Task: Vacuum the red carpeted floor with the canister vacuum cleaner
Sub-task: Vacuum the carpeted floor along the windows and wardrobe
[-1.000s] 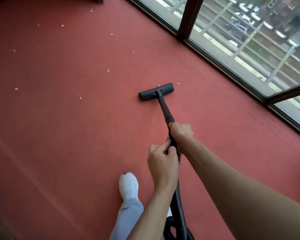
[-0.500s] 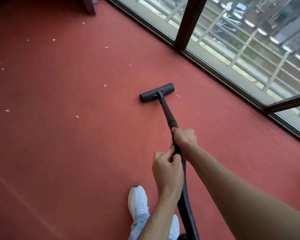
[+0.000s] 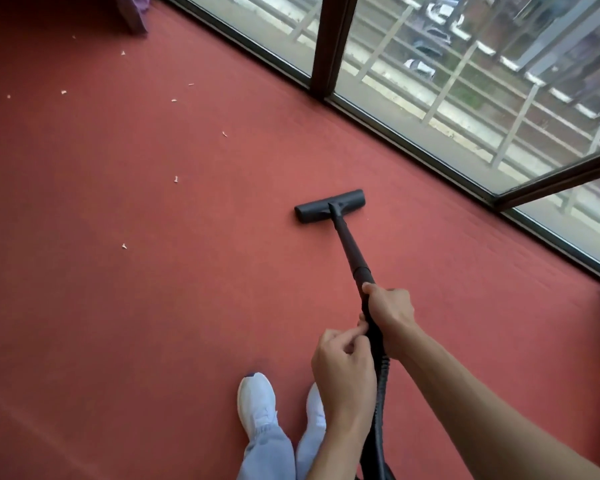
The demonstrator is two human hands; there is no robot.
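Obs., head view, left to right. Red carpet (image 3: 118,306) fills the floor; small pale scraps (image 3: 124,246) lie scattered over its left half, well apart from one another, thicker toward the far left corner; purple fabric (image 3: 136,12) hangs at that far left corner, touching the carpet.

Near edge, centre: two white shoes (image 3: 257,396) side by side, toes pointing away from us, pale grey trouser legs (image 3: 271,452) above them.

Floor head (image 3: 329,206), black, flat on the carpet right of centre, near the carpet's right edge but apart from it; we see no scrap touching it; black wand (image 3: 349,244) runs from its middle back toward us, tilted.

Left hand (image 3: 343,368): fingers curled in; thumb and forefinger tips pinch the near end of the wand, just below the other hand; we cannot tell how the remaining fingers lie.

Right hand (image 3: 390,313): wrapped round the wand higher up, fingers pressed together on the far side, thumb along the near side.

Ribbed black hose (image 3: 378,410) drops from the wand between the two forearms to the near edge; canister out of view.

Right edge of carpet: dark window frame (image 3: 333,39) with glass; pale railing (image 3: 465,74) and parked cars (image 3: 420,67) outside.
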